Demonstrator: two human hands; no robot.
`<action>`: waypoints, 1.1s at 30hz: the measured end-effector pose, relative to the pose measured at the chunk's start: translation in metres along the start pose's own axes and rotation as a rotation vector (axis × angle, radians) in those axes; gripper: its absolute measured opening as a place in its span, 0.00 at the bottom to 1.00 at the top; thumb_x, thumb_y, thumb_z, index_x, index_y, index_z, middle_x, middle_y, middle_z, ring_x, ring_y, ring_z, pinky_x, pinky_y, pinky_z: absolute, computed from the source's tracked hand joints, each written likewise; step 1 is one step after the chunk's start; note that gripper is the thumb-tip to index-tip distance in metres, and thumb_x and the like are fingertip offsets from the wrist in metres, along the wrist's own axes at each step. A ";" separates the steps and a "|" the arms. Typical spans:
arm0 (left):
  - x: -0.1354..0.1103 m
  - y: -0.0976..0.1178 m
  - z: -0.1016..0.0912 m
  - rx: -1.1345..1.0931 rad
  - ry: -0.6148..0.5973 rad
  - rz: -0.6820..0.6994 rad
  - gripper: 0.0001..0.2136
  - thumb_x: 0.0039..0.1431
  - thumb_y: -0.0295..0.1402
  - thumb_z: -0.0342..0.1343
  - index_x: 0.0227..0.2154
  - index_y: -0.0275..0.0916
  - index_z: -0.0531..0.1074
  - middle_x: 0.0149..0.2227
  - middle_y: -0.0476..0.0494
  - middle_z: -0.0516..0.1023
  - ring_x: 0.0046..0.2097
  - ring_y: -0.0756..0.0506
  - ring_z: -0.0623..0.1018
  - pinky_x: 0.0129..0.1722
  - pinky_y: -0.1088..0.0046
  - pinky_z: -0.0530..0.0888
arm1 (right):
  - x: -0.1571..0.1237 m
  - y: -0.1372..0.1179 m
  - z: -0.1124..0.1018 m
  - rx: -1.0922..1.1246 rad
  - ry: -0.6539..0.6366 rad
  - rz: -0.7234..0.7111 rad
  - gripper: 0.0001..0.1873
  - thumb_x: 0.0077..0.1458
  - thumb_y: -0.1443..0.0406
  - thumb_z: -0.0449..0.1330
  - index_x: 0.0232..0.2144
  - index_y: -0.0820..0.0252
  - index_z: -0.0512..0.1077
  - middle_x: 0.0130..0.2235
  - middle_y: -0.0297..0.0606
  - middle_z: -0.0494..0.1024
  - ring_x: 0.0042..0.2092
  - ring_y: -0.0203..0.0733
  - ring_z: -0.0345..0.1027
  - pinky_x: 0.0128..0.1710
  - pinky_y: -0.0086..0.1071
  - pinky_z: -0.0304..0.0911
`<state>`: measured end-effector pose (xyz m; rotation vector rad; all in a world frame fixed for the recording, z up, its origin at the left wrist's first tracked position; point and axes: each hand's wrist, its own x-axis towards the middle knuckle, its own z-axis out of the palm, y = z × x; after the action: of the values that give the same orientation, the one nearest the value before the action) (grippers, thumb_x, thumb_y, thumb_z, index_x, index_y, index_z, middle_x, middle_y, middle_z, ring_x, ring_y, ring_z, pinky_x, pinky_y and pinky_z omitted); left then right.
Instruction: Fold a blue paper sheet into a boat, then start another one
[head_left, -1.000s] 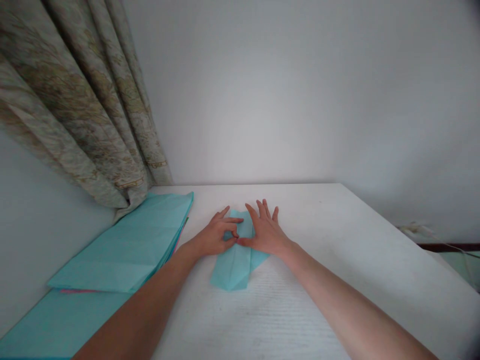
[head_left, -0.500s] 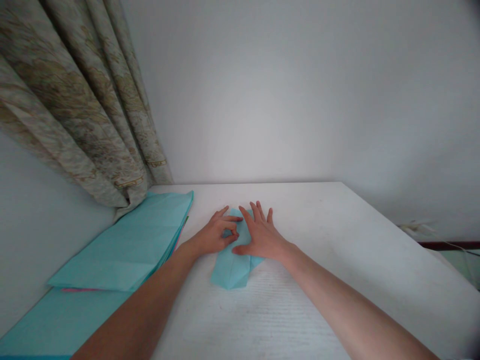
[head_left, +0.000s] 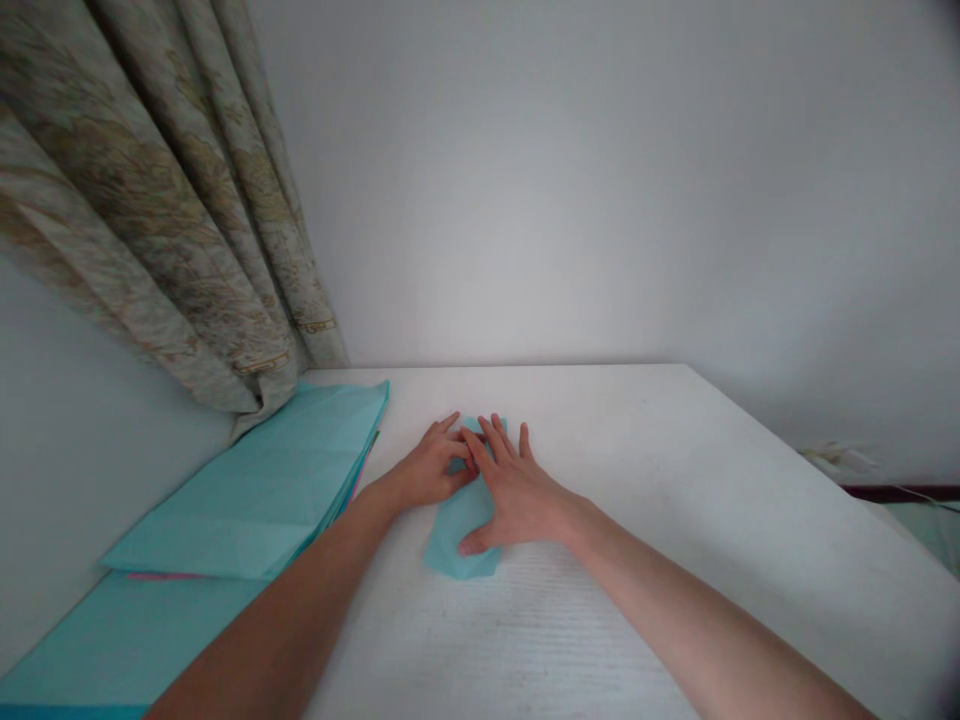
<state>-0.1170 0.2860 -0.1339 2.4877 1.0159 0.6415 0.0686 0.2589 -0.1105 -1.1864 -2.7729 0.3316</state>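
A small sheet of light-blue folded paper [head_left: 466,515] lies flat on the white table, partly covered by both hands. My left hand [head_left: 431,468] rests on its upper left side, thumb and finger closed together in a pinch at the paper. My right hand [head_left: 517,490] lies across the paper's right part with fingers spread and the thumb low on the sheet. Its fingertips overlap those of my left hand near the paper's upper part. What sits under the fingertips is hidden.
A stack of larger light-blue paper sheets [head_left: 262,490] lies along the table's left side, with pink edges showing. A patterned curtain [head_left: 187,200] hangs at the left. The white table [head_left: 660,520] meets a white wall [head_left: 525,200] at the back.
My right hand has moved slightly left and its thumb lower on the paper. The flap that stuck out at the right no longer shows. My left hand stays almost still.
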 end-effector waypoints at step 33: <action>-0.007 0.015 -0.011 -0.064 -0.238 -0.113 0.37 0.50 0.44 0.57 0.62 0.46 0.48 0.64 0.44 0.53 0.65 0.37 0.40 0.59 0.46 0.33 | 0.006 0.043 0.000 0.006 0.171 0.203 0.56 0.36 0.37 0.58 0.62 0.56 0.48 0.62 0.55 0.48 0.63 0.60 0.38 0.57 0.60 0.27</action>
<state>-0.1189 0.2733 -0.1197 2.3628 1.0178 0.3282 0.0942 0.2919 -0.1209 -1.4264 -2.5118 0.2423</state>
